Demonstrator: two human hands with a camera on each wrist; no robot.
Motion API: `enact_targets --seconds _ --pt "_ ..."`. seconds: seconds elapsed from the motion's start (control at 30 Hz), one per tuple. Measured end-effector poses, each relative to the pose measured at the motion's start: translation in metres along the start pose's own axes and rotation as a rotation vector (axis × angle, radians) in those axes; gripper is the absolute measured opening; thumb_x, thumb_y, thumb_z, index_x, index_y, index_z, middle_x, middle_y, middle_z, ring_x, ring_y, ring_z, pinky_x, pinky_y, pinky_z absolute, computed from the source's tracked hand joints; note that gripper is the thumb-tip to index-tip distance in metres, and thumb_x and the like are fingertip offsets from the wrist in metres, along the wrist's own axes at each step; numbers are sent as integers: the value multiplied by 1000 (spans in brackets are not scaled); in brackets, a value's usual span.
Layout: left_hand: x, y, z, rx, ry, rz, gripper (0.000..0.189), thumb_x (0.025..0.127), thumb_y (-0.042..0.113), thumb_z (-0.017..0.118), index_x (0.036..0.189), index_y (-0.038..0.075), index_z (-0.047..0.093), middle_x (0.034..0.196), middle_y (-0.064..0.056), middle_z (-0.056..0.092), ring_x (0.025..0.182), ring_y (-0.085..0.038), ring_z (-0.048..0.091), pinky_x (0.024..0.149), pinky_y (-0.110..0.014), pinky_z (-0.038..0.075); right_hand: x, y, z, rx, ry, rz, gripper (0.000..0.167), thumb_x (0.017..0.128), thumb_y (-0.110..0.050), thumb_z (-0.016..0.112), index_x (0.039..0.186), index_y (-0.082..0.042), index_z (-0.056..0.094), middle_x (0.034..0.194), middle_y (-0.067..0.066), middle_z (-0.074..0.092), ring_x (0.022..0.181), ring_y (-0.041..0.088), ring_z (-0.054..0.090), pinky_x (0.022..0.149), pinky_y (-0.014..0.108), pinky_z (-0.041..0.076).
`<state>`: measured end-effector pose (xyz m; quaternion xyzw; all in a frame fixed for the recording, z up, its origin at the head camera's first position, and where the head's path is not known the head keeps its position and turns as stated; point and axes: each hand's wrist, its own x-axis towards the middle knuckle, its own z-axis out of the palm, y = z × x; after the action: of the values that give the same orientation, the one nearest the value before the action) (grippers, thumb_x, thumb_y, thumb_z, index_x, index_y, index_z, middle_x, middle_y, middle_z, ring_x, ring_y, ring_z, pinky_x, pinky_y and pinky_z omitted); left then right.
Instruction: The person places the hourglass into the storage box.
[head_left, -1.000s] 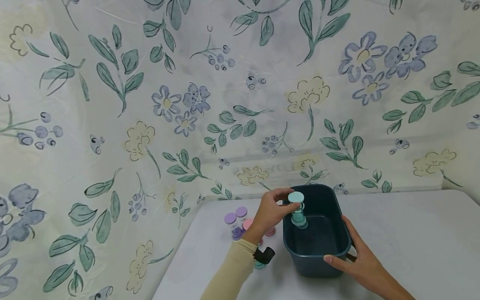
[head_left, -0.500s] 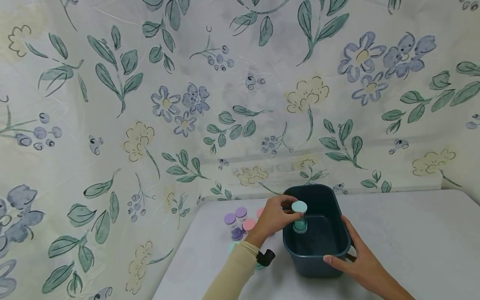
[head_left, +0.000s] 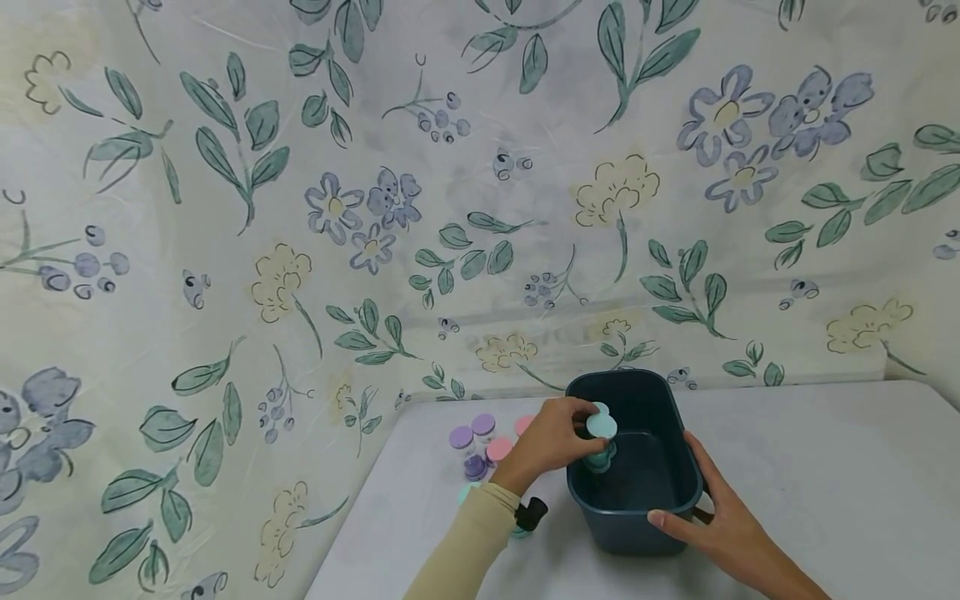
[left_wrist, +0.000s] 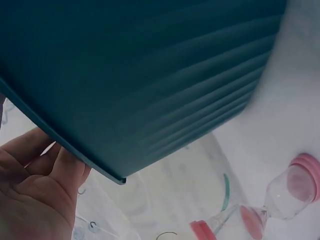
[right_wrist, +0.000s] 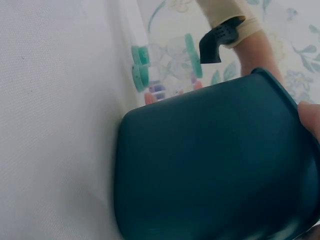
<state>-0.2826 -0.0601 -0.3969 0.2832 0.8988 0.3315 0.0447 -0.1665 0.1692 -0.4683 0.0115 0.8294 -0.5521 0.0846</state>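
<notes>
Inside the dark teal plastic bin [head_left: 633, 533], my left hand [head_left: 551, 437] pinches a sand timer [head_left: 602, 426] by its pale teal top cap. Just behind that cap shows part of a second teal cap [head_left: 602, 408]. The lower ends overlap near the bin's left wall. My right hand [head_left: 723, 529] grips the bin at its near right corner, thumb over the rim and fingers along the outer side. In the left wrist view, the left hand [left_wrist: 40, 185] reaches over the rim, and the bin wall [left_wrist: 150, 100] hides its fingertips and the sand timer.
Left of the bin, several sand timers stand on the white table [head_left: 810, 483]: purple ones [head_left: 461, 437], pink ones [head_left: 498, 451] and teal ones [right_wrist: 142, 75], partly hidden by the left arm. A flowered cloth [head_left: 450, 208] hangs behind the table.
My left hand has lowered the sand timer further into the bin and a little toward me. A second teal cap now shows behind it. The right hand and bin have stayed put.
</notes>
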Motion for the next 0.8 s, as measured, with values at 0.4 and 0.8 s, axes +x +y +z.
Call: enact_targets --seconds 0.4,0.8 --pt "6 5 5 301 -36 124 29 89 26 80 111 8 75 97 1 71 80 -3 57 78 -13 53 1 0 -1 -5 -4 9 121 90 -48 76 164 -33 -19 173 24 -6 151 60 15 111 69 41" --pt "6 8 7 537 -34 142 29 87 34 82 105 12 78 92 3 72 85 -8 56 79 -19 56 0 1 -1 5 -8 0 120 91 -47 76 164 -32 -18 173 24 -6 152 59 16 111 68 43"
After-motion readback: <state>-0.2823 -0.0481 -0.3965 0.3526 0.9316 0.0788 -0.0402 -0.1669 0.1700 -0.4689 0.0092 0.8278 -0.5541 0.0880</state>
